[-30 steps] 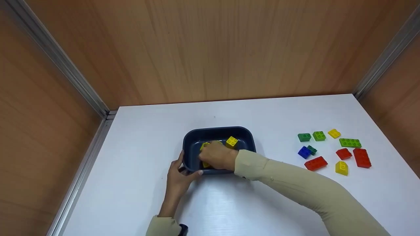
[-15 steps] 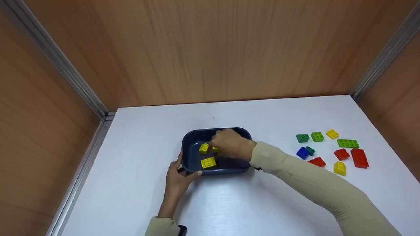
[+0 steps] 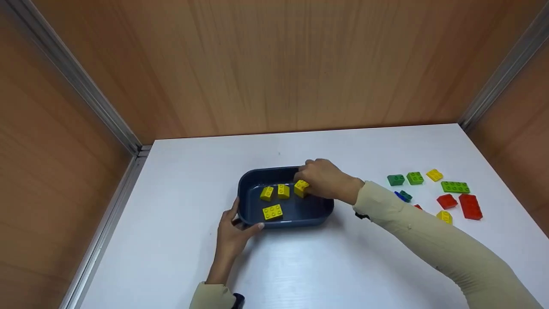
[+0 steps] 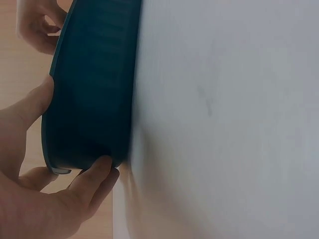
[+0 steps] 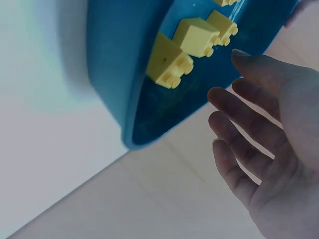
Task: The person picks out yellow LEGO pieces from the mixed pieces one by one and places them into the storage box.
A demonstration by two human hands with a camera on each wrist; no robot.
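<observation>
My left hand grips the near left corner of a dark blue tray. In the left wrist view its thumb lies at the tray's rim and its fingers press the outer wall. Inside the tray are several yellow bricks: a larger one near the front and smaller ones in a row behind it. Over the tray's right end hovers my right hand, close to the rightmost yellow brick. The right wrist view shows this hand with loosely bent fingers, apart from the bricks and holding nothing.
Loose bricks lie on the white table to the right: green, red, yellow and blue. My right sleeve partly covers some. A wooden panel rises behind the table.
My right hand has moved rightward across the tray from the left-hand bricks to its right end, uncovering the yellow bricks. The left hand stays on the corner.
</observation>
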